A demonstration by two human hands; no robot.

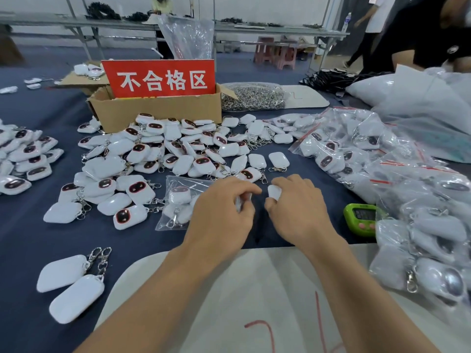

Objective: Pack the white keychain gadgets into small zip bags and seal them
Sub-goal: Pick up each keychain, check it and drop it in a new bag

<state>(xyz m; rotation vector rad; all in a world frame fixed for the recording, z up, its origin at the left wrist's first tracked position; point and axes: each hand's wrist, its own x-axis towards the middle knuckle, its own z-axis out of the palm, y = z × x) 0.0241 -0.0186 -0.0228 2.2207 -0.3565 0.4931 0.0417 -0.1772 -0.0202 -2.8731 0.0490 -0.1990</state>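
A clear zip bag holding white keychain gadgets lies on the blue cloth just left of my hands. My left hand has its fingers curled and pinches the bag's right edge. Beside it, my right hand grips one white gadget in its fingertips, a little apart from the left hand. A big heap of loose white gadgets, many showing a dark red-rimmed face, spreads behind the bag. Filled zip bags with red strips pile up at the right.
A cardboard box with a red sign stands behind the heap. A bag of metal clasps lies to its right. A green timer sits near my right hand. Two loose gadgets lie front left. A person bends at far right.
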